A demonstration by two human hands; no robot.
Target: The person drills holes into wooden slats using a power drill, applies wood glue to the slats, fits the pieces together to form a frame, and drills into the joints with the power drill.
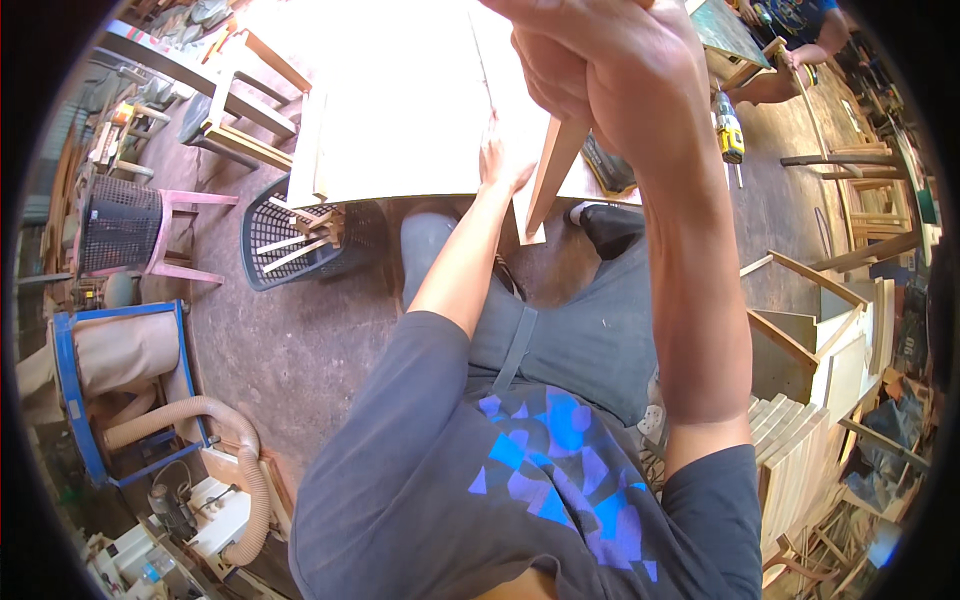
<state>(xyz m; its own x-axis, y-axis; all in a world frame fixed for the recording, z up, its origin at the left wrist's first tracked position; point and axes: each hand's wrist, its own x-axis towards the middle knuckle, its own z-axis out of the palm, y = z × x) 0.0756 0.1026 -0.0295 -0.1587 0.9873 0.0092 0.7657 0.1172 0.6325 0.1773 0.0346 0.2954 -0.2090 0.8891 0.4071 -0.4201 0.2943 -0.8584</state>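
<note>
A large pale board [400, 150], washed out by glare, lies in front of me. On it rests my left hand [505, 160], fingers stretched forward beside a thin dark line. My right hand [610, 65] is raised close to the camera, its fingers curled into a closed grip. What it holds is cut off by the top edge and hidden by the hand. Below that fist a wooden strip [556, 180] slants down toward the board's near edge; I cannot tell whether the hand touches it. A dark object with a yellowish edge [607, 168] lies right of the strip.
A yellow cordless drill [731, 135] is to the right. Beyond it, another person's arm [822, 45] shows. A dark basket with wood offcuts [262, 240] stands left, near a pink stool [165, 235]. A blue-framed machine [70, 400] with a hose and stacked boards [790, 440] flank me.
</note>
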